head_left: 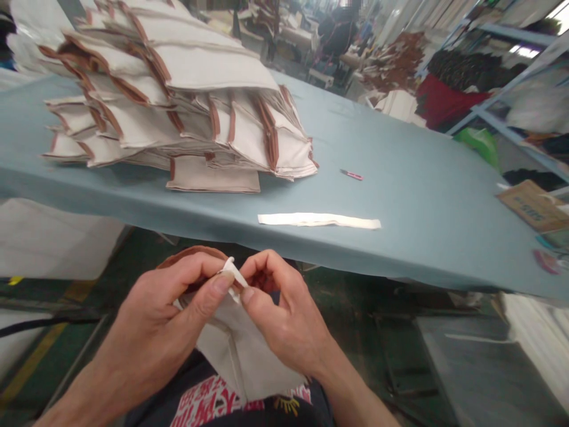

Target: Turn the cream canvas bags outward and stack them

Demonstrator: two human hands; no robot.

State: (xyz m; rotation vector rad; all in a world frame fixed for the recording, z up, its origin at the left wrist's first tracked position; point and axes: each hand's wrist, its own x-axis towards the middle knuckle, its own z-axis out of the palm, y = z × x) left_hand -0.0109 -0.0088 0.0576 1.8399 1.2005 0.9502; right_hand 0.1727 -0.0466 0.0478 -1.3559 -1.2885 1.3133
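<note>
A cream fabric piece with brown edging (253, 350) hangs over my lap, held up between both hands. My left hand (178, 314) pinches its upper edge with thumb and forefinger. Close beside it, my right hand (284, 314) pinches a small white folded strip (233, 276) at that same edge. The fingertips of the two hands nearly meet there. Part of the brown edging curves behind my left fingers. What lies under the fingertips is partly hidden.
A tall pile of cream pieces with brown edging (213, 65) covers the left of the blue table (400, 190). White strips (320, 220) lie near its front edge, with small pink-handled snips (352, 175) beyond. A cardboard piece (536, 204) sits at the right, before shelves.
</note>
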